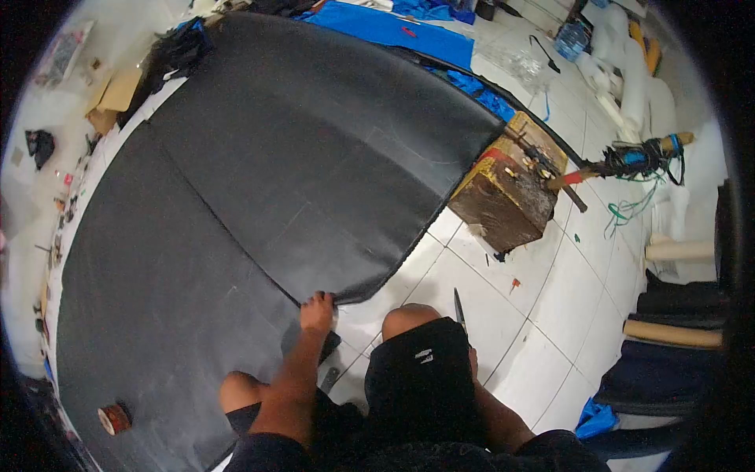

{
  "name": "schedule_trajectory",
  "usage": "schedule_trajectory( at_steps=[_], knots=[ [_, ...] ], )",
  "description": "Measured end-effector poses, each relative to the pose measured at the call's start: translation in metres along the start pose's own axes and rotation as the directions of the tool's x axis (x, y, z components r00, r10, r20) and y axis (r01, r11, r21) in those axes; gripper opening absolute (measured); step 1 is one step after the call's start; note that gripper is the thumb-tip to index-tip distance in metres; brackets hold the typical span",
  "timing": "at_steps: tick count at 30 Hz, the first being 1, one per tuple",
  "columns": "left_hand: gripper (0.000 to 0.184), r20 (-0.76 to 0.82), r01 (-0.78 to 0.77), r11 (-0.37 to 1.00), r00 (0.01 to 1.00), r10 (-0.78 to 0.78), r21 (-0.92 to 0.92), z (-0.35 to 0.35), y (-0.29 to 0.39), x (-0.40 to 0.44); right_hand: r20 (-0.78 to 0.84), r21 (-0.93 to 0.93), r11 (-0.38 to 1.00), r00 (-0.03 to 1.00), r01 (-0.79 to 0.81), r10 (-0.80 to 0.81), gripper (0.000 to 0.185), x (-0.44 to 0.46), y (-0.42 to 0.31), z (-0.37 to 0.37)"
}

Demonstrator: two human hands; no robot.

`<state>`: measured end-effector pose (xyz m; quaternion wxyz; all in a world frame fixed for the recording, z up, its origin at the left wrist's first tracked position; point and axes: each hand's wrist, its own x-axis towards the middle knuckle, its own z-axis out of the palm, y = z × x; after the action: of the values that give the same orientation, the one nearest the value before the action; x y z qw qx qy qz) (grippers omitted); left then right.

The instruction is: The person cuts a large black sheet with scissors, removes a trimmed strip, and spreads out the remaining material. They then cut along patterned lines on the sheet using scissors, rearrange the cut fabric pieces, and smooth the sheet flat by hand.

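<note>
Black sheet [259, 189] spreads across the white tiled floor [543, 354] to the left of the wooden block [499, 200], its far right corner reaching the block's upper edge. A long dark line [208, 208] runs across it, left of the block, down to the near edge; whether it is a fold, a seam or a cut, I cannot tell.

Left hand [318, 313] is at the end of that line, nearer the person than the block and off to its left. Its fingers are curled together and clamped on the edge of the sheet.

Right hand [473, 363] is on the near side of the block, mostly hidden behind the right leg [417, 362]. A narrow pointed blade [458, 307] rises just above it, between hand and block. How the fingers close is hidden, so I cannot tell whether they grip the tool.

A stick wrapped in black and blue [629, 159] juts out to the right from the block's top, with green string [629, 208] below it. An orange scrap [515, 285] lies on the near side of the block. Well left of the block, a reddish-brown roll [115, 419] sits on the sheet. Beyond the block, toward its left, lies a blue sheet [385, 31].
</note>
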<state>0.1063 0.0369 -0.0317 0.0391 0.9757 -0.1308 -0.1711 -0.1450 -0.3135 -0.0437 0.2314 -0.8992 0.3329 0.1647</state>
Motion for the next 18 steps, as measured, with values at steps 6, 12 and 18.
schedule_trajectory(
  at_steps=[6, 12, 18],
  knots=[
    [0.014, -0.571, -0.126, 0.992, 0.816, 0.092, -0.021, -0.164, -0.050, 0.085, -0.002, 0.019, 1.000, 1.000, -0.001, 0.001, 0.038, 0.002, 0.010, 0.008],
    [0.018, -0.931, -0.134, 0.972, 0.285, 0.227, 0.195, -0.446, -0.082, 0.099, 0.009, 0.097, 0.995, 1.000, -0.008, 0.007, 0.035, 0.003, 0.004, 0.002],
    [0.025, -0.944, -0.019, 0.944, -0.024, 0.329, 0.329, -0.599, -0.114, 0.051, -0.036, 0.526, 0.850, 0.999, 0.007, 0.014, 0.033, 0.000, 0.005, 0.002]
  ],
)
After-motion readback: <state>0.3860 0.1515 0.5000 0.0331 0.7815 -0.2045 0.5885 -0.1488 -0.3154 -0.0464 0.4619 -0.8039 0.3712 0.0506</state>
